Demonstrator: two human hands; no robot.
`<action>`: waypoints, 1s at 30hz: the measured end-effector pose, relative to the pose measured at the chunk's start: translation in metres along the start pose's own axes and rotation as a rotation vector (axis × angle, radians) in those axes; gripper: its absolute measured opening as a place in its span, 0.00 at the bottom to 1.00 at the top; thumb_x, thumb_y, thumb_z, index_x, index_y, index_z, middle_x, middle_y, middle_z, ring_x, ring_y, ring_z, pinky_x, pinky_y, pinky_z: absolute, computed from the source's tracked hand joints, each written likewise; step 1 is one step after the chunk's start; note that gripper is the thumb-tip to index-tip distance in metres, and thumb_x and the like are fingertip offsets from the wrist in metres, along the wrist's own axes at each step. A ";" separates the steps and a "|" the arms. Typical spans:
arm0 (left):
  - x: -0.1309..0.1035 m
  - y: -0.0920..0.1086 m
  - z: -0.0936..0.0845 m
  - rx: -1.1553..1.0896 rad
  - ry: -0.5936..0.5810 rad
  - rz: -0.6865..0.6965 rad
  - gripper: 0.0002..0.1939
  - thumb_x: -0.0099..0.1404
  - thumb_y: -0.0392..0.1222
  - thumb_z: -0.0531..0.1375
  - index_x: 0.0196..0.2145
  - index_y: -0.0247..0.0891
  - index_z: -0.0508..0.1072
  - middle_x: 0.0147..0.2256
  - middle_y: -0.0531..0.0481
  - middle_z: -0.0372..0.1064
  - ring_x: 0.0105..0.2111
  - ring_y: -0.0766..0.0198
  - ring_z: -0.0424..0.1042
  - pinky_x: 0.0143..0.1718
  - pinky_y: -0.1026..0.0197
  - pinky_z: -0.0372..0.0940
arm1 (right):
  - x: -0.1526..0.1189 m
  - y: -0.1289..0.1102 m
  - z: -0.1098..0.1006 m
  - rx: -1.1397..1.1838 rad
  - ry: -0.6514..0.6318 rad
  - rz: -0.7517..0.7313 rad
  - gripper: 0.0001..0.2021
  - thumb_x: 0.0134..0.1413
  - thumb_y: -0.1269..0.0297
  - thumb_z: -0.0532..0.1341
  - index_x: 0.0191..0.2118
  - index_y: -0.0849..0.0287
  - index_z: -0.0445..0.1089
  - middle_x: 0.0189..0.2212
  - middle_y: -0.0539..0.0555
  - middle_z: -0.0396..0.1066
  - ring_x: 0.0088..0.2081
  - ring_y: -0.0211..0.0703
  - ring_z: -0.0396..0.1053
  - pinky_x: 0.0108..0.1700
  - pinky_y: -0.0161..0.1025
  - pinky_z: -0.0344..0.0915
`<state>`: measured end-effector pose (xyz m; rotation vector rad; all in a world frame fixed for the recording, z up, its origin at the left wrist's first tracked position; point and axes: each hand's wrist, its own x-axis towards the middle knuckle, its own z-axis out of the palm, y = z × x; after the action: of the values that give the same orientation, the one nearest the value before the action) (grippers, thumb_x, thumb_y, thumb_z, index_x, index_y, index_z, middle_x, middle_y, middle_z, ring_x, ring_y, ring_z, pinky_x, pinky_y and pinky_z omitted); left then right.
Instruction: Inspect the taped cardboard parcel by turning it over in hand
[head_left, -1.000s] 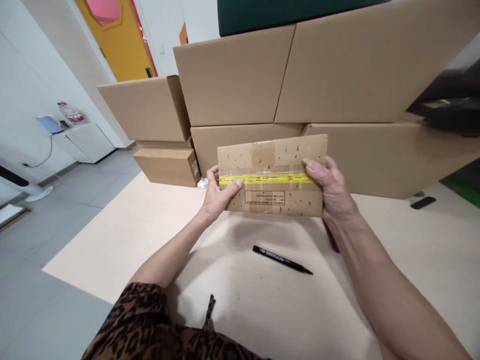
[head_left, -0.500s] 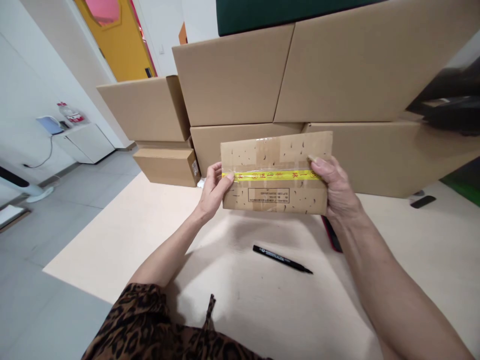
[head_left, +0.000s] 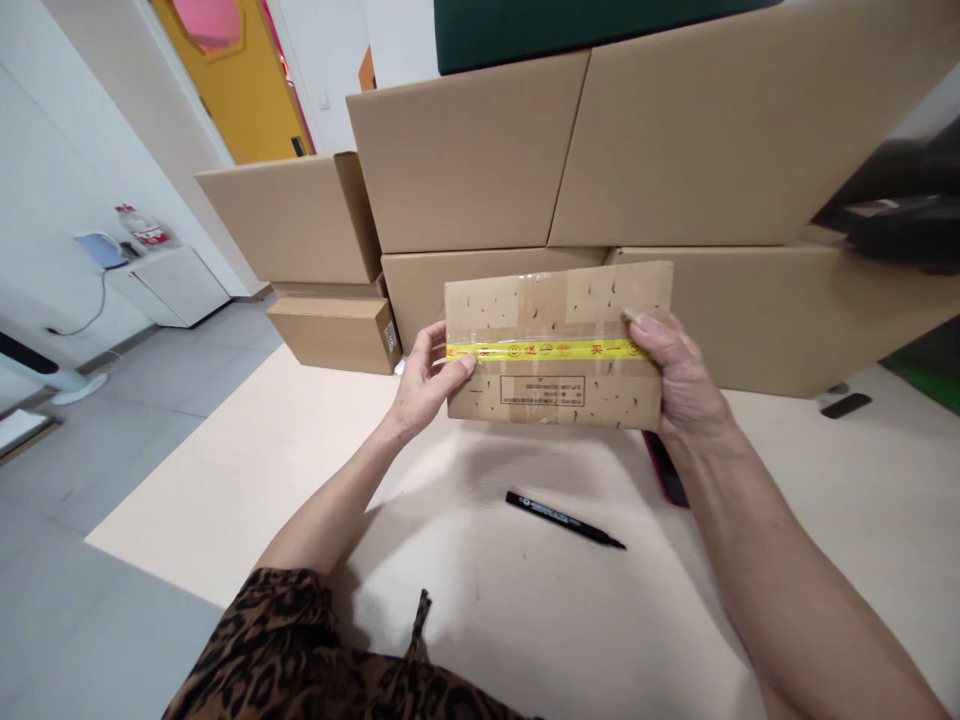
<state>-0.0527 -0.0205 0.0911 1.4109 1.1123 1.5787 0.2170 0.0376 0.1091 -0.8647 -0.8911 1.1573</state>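
Note:
A cardboard box (head_left: 555,400) is held up above the table, its broad face towards me. Yellow tape (head_left: 555,351) with red print runs across it, and many short dark marks dot the cardboard. My left hand (head_left: 427,385) grips the left end, thumb on the front face. At the right end, my right hand (head_left: 675,375) is closed round the edge with its thumb near the tape. Below the box, a black marker pen (head_left: 564,520) lies on the table, tip to the right. Part of a dark phone-like object with a red edge (head_left: 664,470) shows beside my right wrist.
Large cardboard boxes (head_left: 472,160) are stacked along the back of the pale table (head_left: 225,480). A smaller carton (head_left: 330,330) stands at the back left. A small black object (head_left: 846,405) lies at the right. Grey floor (head_left: 90,620) borders the table's left side.
The box has shifted slightly to the right with both hands still on it. The marker pen has stayed in place.

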 end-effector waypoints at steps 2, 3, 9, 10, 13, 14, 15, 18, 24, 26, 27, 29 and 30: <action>0.000 0.000 0.001 0.008 0.017 -0.003 0.38 0.57 0.64 0.77 0.57 0.44 0.72 0.61 0.39 0.76 0.59 0.45 0.76 0.60 0.44 0.70 | -0.001 0.000 0.001 0.006 -0.002 0.009 0.34 0.22 0.46 0.83 0.37 0.51 0.69 0.41 0.51 0.78 0.39 0.48 0.77 0.36 0.43 0.76; -0.001 0.000 0.002 0.011 0.025 -0.005 0.38 0.57 0.64 0.77 0.57 0.43 0.72 0.61 0.39 0.76 0.59 0.45 0.76 0.60 0.43 0.70 | -0.001 0.000 0.001 0.013 -0.009 0.016 0.34 0.22 0.46 0.83 0.38 0.51 0.70 0.42 0.52 0.79 0.39 0.48 0.77 0.36 0.43 0.76; -0.002 0.000 0.006 0.006 0.059 -0.027 0.39 0.55 0.64 0.78 0.55 0.43 0.70 0.60 0.39 0.75 0.59 0.46 0.76 0.61 0.44 0.69 | -0.003 0.001 0.002 0.017 -0.053 0.021 0.36 0.23 0.45 0.83 0.42 0.51 0.74 0.44 0.52 0.82 0.37 0.48 0.79 0.39 0.47 0.80; -0.002 -0.001 0.006 0.003 0.063 -0.029 0.39 0.55 0.65 0.78 0.55 0.43 0.70 0.60 0.39 0.75 0.59 0.46 0.76 0.61 0.44 0.69 | -0.003 0.001 0.001 0.014 -0.057 0.018 0.35 0.24 0.45 0.83 0.42 0.51 0.74 0.44 0.52 0.82 0.37 0.48 0.80 0.40 0.48 0.81; -0.003 -0.001 0.007 0.001 0.081 -0.038 0.40 0.54 0.64 0.78 0.55 0.44 0.69 0.60 0.40 0.74 0.59 0.46 0.75 0.61 0.43 0.68 | -0.004 0.001 0.001 0.003 -0.080 0.013 0.34 0.26 0.44 0.83 0.42 0.50 0.74 0.45 0.52 0.82 0.37 0.51 0.81 0.42 0.52 0.82; -0.003 -0.001 0.007 0.003 0.089 -0.043 0.41 0.54 0.65 0.78 0.55 0.44 0.69 0.60 0.40 0.74 0.59 0.46 0.75 0.62 0.43 0.68 | -0.004 0.001 0.001 0.002 -0.083 0.010 0.34 0.26 0.44 0.83 0.42 0.50 0.73 0.45 0.52 0.82 0.38 0.52 0.82 0.43 0.53 0.82; -0.003 -0.001 0.007 0.006 0.095 -0.046 0.41 0.53 0.65 0.78 0.56 0.44 0.69 0.60 0.39 0.74 0.59 0.46 0.74 0.61 0.43 0.68 | -0.005 0.001 0.001 0.003 -0.085 0.009 0.34 0.26 0.45 0.83 0.42 0.50 0.73 0.45 0.52 0.82 0.38 0.53 0.82 0.43 0.54 0.82; -0.004 -0.001 0.009 0.014 0.104 -0.048 0.42 0.53 0.66 0.78 0.56 0.44 0.68 0.60 0.39 0.73 0.59 0.45 0.74 0.61 0.43 0.68 | -0.005 0.001 0.001 0.006 -0.086 0.016 0.34 0.26 0.46 0.83 0.42 0.51 0.74 0.45 0.53 0.82 0.38 0.54 0.82 0.44 0.55 0.82; -0.004 -0.002 0.010 0.006 0.119 -0.034 0.42 0.53 0.66 0.79 0.56 0.45 0.68 0.60 0.40 0.73 0.61 0.44 0.74 0.62 0.43 0.67 | -0.006 0.001 0.002 0.020 -0.079 0.030 0.34 0.26 0.46 0.83 0.42 0.51 0.75 0.45 0.52 0.82 0.38 0.53 0.82 0.43 0.54 0.82; -0.004 -0.003 0.010 0.003 0.121 -0.036 0.42 0.53 0.66 0.79 0.56 0.45 0.68 0.60 0.40 0.73 0.61 0.44 0.73 0.62 0.42 0.67 | -0.005 0.000 0.002 0.028 -0.073 0.036 0.34 0.25 0.46 0.84 0.41 0.51 0.75 0.45 0.52 0.82 0.38 0.53 0.82 0.43 0.54 0.82; -0.004 -0.003 0.010 0.003 0.121 -0.039 0.42 0.53 0.66 0.79 0.56 0.45 0.68 0.60 0.40 0.73 0.61 0.44 0.73 0.63 0.42 0.67 | -0.005 0.000 0.002 0.032 -0.071 0.036 0.34 0.24 0.46 0.84 0.41 0.51 0.75 0.44 0.52 0.82 0.38 0.53 0.82 0.43 0.54 0.82; -0.004 -0.004 0.009 0.003 0.124 -0.043 0.42 0.53 0.65 0.79 0.56 0.45 0.68 0.60 0.39 0.73 0.62 0.43 0.72 0.63 0.41 0.66 | -0.006 0.000 0.002 0.037 -0.069 0.034 0.34 0.25 0.47 0.84 0.40 0.51 0.74 0.44 0.51 0.82 0.38 0.52 0.82 0.44 0.53 0.82; -0.004 -0.004 0.009 0.002 0.127 -0.043 0.42 0.53 0.65 0.79 0.56 0.45 0.68 0.60 0.39 0.73 0.62 0.43 0.72 0.64 0.41 0.66 | -0.006 0.001 0.002 0.036 -0.072 0.033 0.34 0.25 0.46 0.84 0.40 0.51 0.74 0.45 0.52 0.82 0.38 0.52 0.82 0.44 0.53 0.82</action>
<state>-0.0428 -0.0217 0.0864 1.2941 1.2105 1.6551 0.2140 0.0322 0.1086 -0.8159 -0.9148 1.2357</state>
